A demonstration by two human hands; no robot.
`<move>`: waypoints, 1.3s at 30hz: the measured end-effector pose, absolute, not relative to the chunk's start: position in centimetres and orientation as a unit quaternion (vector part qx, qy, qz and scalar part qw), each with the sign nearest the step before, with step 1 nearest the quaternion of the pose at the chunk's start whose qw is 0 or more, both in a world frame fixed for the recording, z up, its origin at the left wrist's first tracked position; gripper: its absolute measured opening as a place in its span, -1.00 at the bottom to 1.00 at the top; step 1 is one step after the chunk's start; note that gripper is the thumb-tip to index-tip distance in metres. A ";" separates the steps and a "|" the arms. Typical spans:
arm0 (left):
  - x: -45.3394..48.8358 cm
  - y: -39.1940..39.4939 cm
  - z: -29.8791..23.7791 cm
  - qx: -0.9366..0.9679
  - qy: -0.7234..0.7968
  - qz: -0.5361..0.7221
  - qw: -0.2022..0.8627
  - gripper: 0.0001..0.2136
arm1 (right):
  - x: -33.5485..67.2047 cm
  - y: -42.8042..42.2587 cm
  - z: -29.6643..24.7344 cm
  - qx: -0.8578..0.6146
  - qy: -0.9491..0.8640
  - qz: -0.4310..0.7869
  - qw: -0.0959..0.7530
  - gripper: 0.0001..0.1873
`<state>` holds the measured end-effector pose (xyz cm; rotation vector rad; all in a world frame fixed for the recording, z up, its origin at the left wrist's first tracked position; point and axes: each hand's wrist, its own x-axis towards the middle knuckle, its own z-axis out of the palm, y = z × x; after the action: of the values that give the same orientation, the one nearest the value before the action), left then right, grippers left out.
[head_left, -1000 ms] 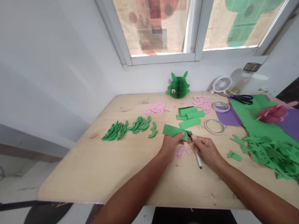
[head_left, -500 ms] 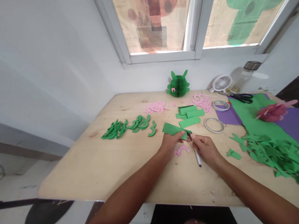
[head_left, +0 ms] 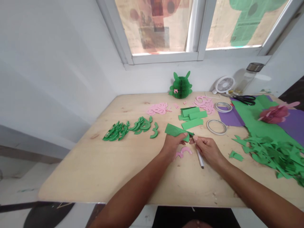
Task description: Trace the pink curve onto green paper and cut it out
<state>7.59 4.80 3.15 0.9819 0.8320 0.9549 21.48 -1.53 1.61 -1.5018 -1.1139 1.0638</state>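
Note:
My left hand [head_left: 174, 144] pinches a folded green paper strip [head_left: 174, 130], thumb on top. At the strip's right end, my right hand [head_left: 209, 148] is closed around small scissors [head_left: 192, 136]; only a bit of their dark blades shows, and the fingers hide the handles. The blades touch the paper's edge. Beneath my right hand lies a white marker [head_left: 200, 159] on the table. Pink curved paper pieces [head_left: 186, 150] lie just below my left hand. Beyond both hands is a stack of green paper strips [head_left: 193, 115].
Cut green pieces [head_left: 116, 131] lie left, pink ones [head_left: 158, 108] behind. Tape rolls [head_left: 216, 126], black scissors [head_left: 244, 100] and green scraps [head_left: 277, 155] are to the right. A green paper figure [head_left: 181, 87], fan [head_left: 224, 85] and bottle [head_left: 247, 79] stand along the wall.
The dark blades and my right fingers have shifted very slightly at the strip's right end. My left hand keeps its hold on the paper. The whole view has moved a little.

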 end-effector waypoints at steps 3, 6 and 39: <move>7.6 4.8 3.1 0.442 0.369 0.432 0.695 -0.82 | 21.4 -1.5 1.8 -0.615 -0.458 0.435 0.472 -0.45; 7.6 4.9 3.1 0.442 0.367 0.430 0.697 -0.80 | 21.4 -1.5 1.9 -0.614 -0.459 0.437 0.470 -0.45; 6.6 5.2 3.4 0.491 0.350 0.375 0.704 -0.86 | 21.5 -1.6 2.1 -0.619 -0.476 0.433 0.451 -0.42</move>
<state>6.56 5.23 3.37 1.0916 0.7783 0.8338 21.46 -1.57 2.14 -1.5288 -1.1752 1.0693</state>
